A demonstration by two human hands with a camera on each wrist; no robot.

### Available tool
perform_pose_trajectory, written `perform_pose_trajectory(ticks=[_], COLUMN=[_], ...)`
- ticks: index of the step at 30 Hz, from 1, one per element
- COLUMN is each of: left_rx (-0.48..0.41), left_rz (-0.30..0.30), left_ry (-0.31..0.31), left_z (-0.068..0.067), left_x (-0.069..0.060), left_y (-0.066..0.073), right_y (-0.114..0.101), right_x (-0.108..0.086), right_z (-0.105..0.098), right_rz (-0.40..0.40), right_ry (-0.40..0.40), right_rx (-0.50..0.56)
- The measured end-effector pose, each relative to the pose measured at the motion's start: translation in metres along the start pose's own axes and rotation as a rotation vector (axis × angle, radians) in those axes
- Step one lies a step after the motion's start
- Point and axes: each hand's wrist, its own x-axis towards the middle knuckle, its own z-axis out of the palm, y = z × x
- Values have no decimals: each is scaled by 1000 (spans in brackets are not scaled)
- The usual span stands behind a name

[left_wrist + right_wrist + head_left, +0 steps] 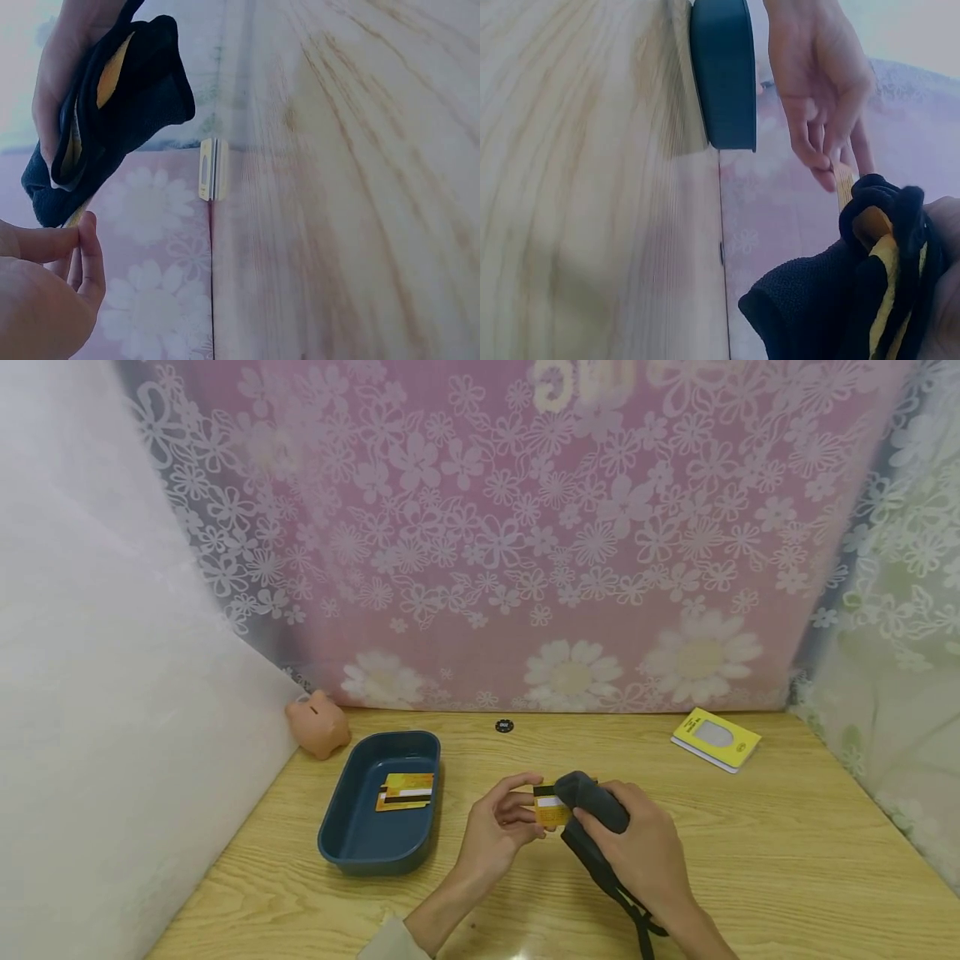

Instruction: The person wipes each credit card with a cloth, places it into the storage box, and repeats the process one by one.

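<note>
In front of me my left hand point(491, 831) pinches one edge of a gold-orange bank card point(550, 815) with a black stripe and a white strip. My right hand point(647, 852) grips a folded dark cloth point(592, 802), which covers the card's other end. Yellow shows between the folds of the dark cloth point(146, 105) in the left wrist view, and dark straps hang below it. In the right wrist view, the left fingertips point(826, 166) meet at the card's edge point(843, 184). Both hands hold these things above the table.
Left of the hands stands a blue tray point(345, 860) with similar gold cards point(408, 785) inside. Behind it sits a piggy bank point(318, 725). A black round chip point(504, 726) lies near the back wall, and a yellow booklet-like pack point(716, 739) lies at back right.
</note>
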Motion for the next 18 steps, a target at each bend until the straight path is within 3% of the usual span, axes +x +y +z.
perform_pose_trajectory(ticks=[8,18], left_rx=[-19,-12], left_rz=[-29,-33], left_ry=[3,30], left_z=[-1,-4], left_x=[-1,-1], left_y=[-1,-2], right_y=[17,31], right_x=[6,11], right_z=[-10,-25], right_rz=[41,127], right_ry=[58,60], right_rx=[-12,10])
